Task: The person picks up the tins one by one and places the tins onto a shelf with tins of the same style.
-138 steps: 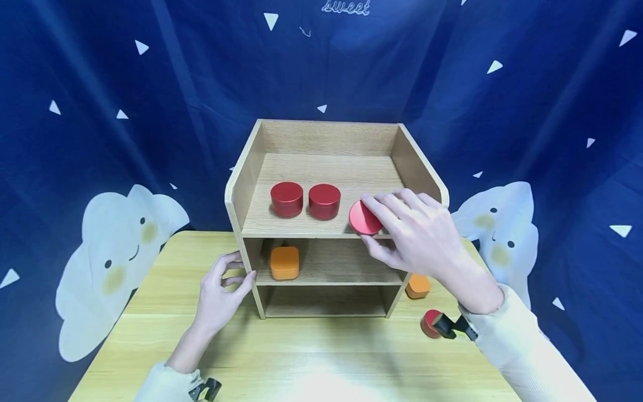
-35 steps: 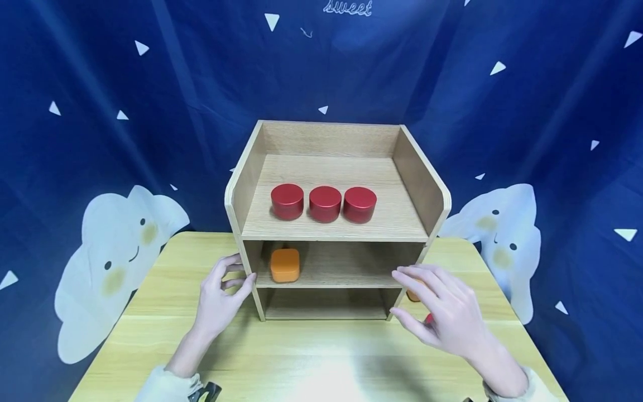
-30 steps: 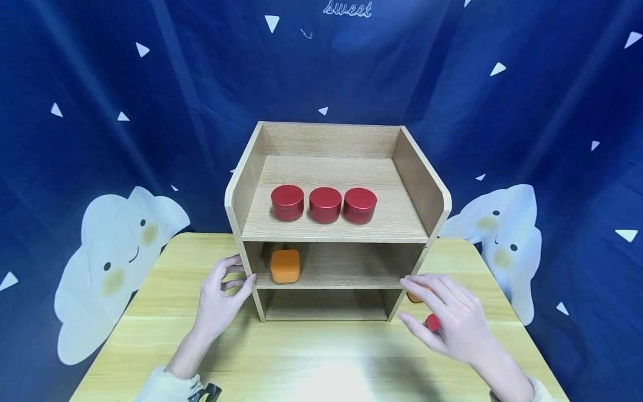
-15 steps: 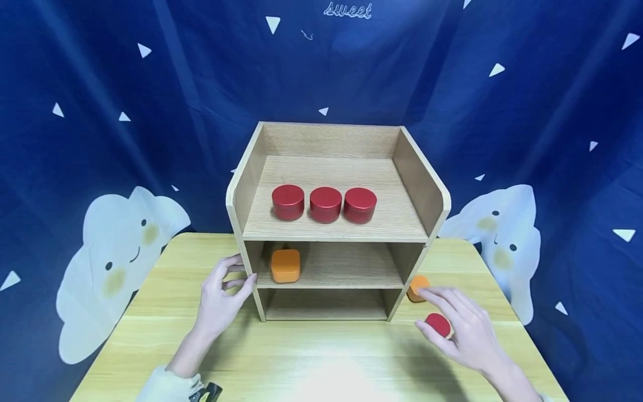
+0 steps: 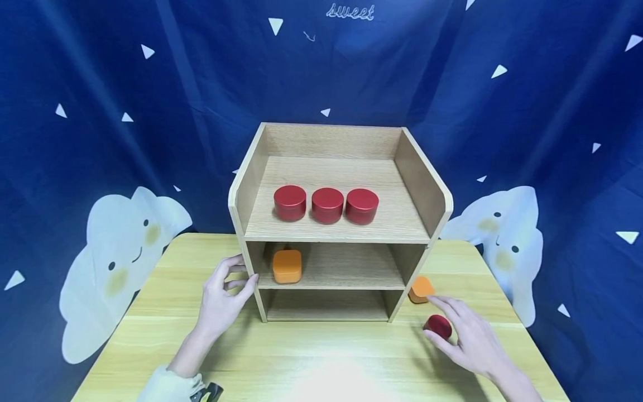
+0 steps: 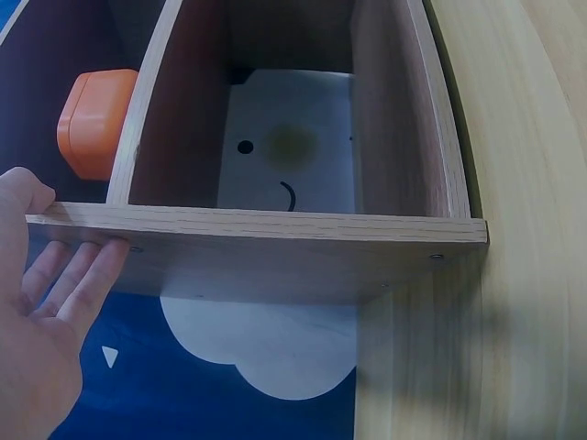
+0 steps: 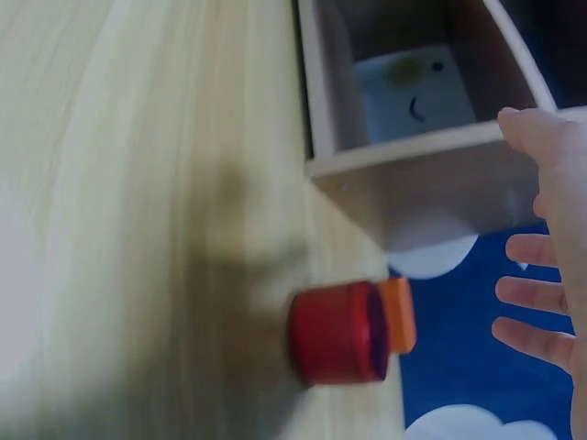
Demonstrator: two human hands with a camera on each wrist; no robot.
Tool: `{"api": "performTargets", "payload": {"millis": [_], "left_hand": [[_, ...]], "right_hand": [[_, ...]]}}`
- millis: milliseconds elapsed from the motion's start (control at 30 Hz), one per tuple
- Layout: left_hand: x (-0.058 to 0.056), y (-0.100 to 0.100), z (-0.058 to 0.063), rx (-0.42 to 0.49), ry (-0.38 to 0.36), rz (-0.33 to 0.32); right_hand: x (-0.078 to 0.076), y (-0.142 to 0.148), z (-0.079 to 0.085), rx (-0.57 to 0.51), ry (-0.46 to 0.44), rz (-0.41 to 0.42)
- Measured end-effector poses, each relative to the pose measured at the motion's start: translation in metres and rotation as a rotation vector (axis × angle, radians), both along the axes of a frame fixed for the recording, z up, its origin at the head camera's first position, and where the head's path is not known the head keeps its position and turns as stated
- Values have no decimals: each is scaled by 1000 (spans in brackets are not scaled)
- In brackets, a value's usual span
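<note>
Pale wooden three-tier shelf unit (image 5: pixel 331 167): upright, left side pinched by left hand (image 5: pixel 221 300) | glossy red round tin (image 5: pixel 437 326): upright on table (image 5: pixel 271 343), right of unit, near right hand (image 5: pixel 468 338) | orange rounded-square box (image 5: pixel 421 288): just beyond tin, far side

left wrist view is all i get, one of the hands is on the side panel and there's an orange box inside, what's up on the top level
Observer: Three red tins stand in a row on top of the shelf unit.
Operator: ok, anything being held over on the right side
Observer: No, the right wrist view shows a gap between the right hand and a lone red tin.
Operator: got it, any more orange out there
Observer: Yes, a second orange box sits on the table, to the right of the shelf unit.
</note>
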State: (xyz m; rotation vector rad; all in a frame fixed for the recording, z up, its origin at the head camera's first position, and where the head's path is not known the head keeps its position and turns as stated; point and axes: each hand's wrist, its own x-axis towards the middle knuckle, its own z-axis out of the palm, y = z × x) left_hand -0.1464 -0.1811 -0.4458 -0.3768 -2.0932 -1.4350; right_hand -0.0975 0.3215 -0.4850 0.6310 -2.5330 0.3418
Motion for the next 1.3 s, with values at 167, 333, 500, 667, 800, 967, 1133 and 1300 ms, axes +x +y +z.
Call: {"api": "performTargets", "payload": {"millis": [167, 333, 500, 667, 800, 967, 1133, 1300], "left_hand": [[0, 1, 1, 4, -7, -7], [1, 1, 1, 8, -10, -4], [2, 0, 0, 4, -6, 0], [1, 0, 0, -5, 4, -4], [1, 0, 0, -9, 4, -4], [1, 0, 1, -9, 5, -7], [1, 0, 0, -14, 7, -6], [2, 1, 2, -13, -7, 3]], "right_hand": [[-2, 12, -13, 14, -44, -49], [-1, 21, -23, 15, -76, -72], [0, 28, -30, 20, -126, -100], [1, 36, -35, 33, -175, -131], [0, 41, -38, 37, -212, -140], [-1, 46, -43, 50, -218, -143], [-2, 48, -47, 86, -223, -153], [-2, 48, -47, 85, -268, -176]]}}
